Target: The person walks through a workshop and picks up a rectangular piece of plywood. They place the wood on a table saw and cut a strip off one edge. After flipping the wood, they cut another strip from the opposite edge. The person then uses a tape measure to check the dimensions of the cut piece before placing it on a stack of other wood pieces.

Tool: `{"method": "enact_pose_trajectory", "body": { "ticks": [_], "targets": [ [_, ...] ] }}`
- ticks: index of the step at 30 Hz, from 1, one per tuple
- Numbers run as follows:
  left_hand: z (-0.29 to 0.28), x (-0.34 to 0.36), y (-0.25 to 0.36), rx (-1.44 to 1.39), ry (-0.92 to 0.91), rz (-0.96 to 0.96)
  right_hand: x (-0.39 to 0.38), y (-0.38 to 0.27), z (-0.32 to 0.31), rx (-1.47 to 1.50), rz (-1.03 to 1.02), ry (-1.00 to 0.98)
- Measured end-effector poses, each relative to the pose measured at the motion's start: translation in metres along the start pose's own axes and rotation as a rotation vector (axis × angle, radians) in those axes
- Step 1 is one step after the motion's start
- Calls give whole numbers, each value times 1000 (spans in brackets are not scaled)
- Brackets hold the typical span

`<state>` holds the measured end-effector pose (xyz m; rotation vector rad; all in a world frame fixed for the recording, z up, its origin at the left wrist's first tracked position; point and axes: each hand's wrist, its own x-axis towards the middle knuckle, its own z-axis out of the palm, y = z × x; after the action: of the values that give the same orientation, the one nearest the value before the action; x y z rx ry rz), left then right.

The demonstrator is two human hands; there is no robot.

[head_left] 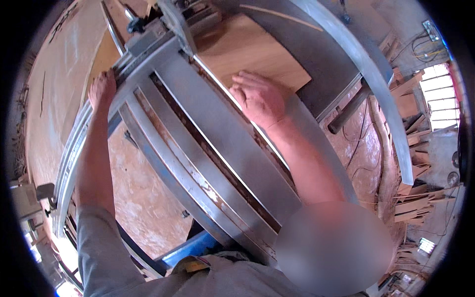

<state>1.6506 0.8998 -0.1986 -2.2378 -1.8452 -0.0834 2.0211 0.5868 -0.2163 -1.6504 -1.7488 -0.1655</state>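
Note:
A grey metal sliding table saw (pixel 208 114) with long slots spreads out beneath my arms. On its far part lies a flat brown wooden board (pixel 257 52), its near edge close to my body. My right hand (pixel 260 101) rests at that near edge, fingers bent loosely and reaching left, wrapped around nothing I can see. My left hand (pixel 103 90) is closed over the metal crosscut fence (pixel 131 62) at the table's left side; its fingertips are partly hidden. A metal guard arm (pixel 178 27) stands at the board's left edge. A blurred patch covers my right upper arm.
A curved-looking metal rail (pixel 378 84) runs along the right side. A large pale sheet (pixel 59 94) stands at the left. Wood offcuts (pixel 420 203) are piled at the right, and a cable (pixel 363 131) hangs near a dark bar (pixel 346 111). A thin wood strip (pixel 282 16) lies at the back.

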Motion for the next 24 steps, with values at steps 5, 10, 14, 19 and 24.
{"method": "enact_pose_trajectory", "body": {
  "ticks": [5,10,14,19,24],
  "targets": [
    [-22,-14,39,-120,-56,-93,-5,4,-4,4,106,25],
    [-27,-18,40,-158,-40,-71,-2,4,-8,24,79,32],
    [-30,-19,35,-100,-53,-99,1,1,-10,2,68,7],
    [-29,-17,31,-119,-60,-99,2,1,-9,-4,60,1],
    [-40,-23,40,-121,-61,-107,2,1,-11,2,55,5]
  ]
}}
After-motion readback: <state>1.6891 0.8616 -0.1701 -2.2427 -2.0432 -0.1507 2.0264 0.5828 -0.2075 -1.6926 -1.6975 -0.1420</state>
